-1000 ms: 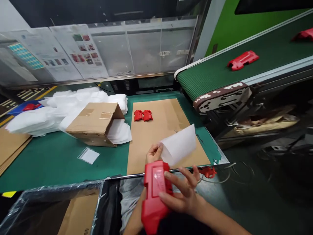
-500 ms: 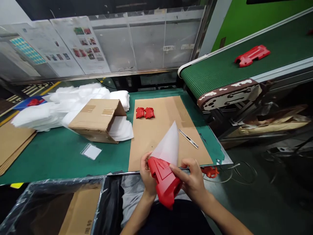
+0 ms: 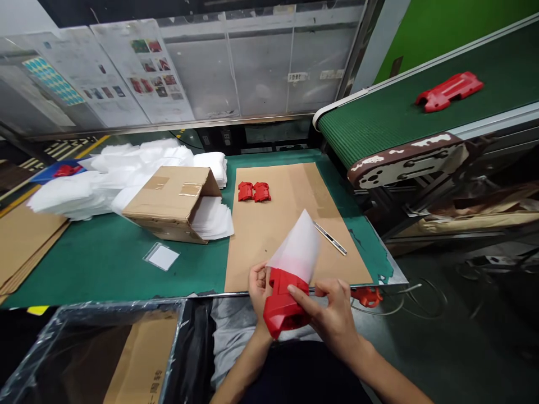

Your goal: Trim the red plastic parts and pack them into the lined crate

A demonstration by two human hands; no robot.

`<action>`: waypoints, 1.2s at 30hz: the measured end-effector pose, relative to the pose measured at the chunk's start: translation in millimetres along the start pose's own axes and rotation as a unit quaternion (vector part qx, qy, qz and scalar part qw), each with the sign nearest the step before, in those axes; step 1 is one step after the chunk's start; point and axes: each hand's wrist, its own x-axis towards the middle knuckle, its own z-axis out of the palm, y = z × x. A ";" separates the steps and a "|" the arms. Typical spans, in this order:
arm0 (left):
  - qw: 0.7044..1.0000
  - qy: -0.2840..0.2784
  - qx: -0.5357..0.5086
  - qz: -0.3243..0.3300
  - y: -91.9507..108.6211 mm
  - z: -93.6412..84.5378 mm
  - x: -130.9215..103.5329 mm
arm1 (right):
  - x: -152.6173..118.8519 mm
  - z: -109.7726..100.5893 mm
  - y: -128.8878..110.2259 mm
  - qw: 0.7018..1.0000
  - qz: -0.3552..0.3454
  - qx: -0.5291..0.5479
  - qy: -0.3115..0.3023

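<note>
The green table (image 3: pixel 105 269) extends to the left of the brown cardboard sheet (image 3: pixel 252 238) and under it, and the conveyor belt (image 3: pixel 389 115) comes down beyond the sheet's far right corner. To the left of the sheet there is the cardboard box (image 3: pixel 162 196), with white pouches (image 3: pixel 214 217) coming out of its open side, near the sheet's edge. At the near edge of the sheet, the person holds one large red part (image 3: pixel 283 306), and its upper end is inside a white sleeve (image 3: pixel 298 244), where the red shows through faintly. The left hand (image 3: pixel 259 289) is closed at the sleeve's mouth, by the left side of the part; the right hand (image 3: pixel 334 317) grips the part's right side, with one finger laid on its face. To handle this well, it seems best that the left fingers keep the mouth wide, and the right hand guides the part straight and gently, because its notched corners could catch or tear the thin material. Two small red pieces (image 3: pixel 261 192) lie side by side on the sheet's far left area, and a slim cutter (image 3: pixel 330 238) lies on its right portion, near the sleeve.
</note>
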 end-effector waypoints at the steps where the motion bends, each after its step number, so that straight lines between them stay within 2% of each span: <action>1: 1.000 0.006 -0.004 0.007 0.6 -0.4 -0.5 | -1.3 1.2 3.0 1.000 -0.001 -0.010 -0.004; 5: 0.995 0.016 0.018 0.095 12.8 -3.2 -4.0 | 0.7 9.8 15.6 0.998 0.026 0.002 -0.049; 8: 0.993 -0.024 0.037 0.108 33.7 -6.8 -2.0 | 7.7 16.6 23.1 0.980 0.101 0.128 -0.117; 10: 0.995 -0.065 0.040 0.066 50.2 -9.4 3.8 | 13.6 20.5 26.3 0.937 0.182 0.253 -0.159; 13: 0.992 -0.117 0.043 0.006 70.1 -11.6 16.7 | 22.5 29.9 27.9 0.826 0.285 0.452 -0.179; 15: 0.991 -0.122 0.061 0.005 76.8 -11.7 25.1 | 27.7 41.0 26.5 0.758 0.342 0.534 -0.151; 17: 0.989 -0.114 0.092 0.025 78.1 -11.8 31.6 | 31.9 55.4 23.2 0.728 0.402 0.544 -0.111; 19: 0.985 -0.109 0.126 0.044 75.7 -13.7 36.0 | 34.3 70.1 19.4 0.727 0.442 0.520 -0.078; 22: 0.974 -0.121 0.182 0.052 70.5 -22.2 40.8 | 33.0 85.7 16.7 0.749 0.439 0.493 -0.055; 26: 0.958 -0.144 0.247 0.029 70.4 -42.3 51.0 | 28.7 90.0 23.8 0.800 0.404 0.437 -0.076; 29: 0.937 -0.169 0.301 0.060 77.4 -51.8 62.7 | 30.7 90.4 32.4 0.816 0.390 0.418 -0.088; 31: 0.902 -0.200 0.366 0.112 83.4 -48.3 70.1 | 33.2 93.2 34.8 0.818 0.383 0.418 -0.095; 33: 0.844 -0.253 0.449 0.147 89.0 -36.2 74.7 | 35.2 96.7 33.1 0.827 0.367 0.412 -0.110; 36: 0.748 -0.346 0.550 0.133 95.4 -13.2 74.2 | 42.1 98.1 31.2 0.851 0.311 0.396 -0.146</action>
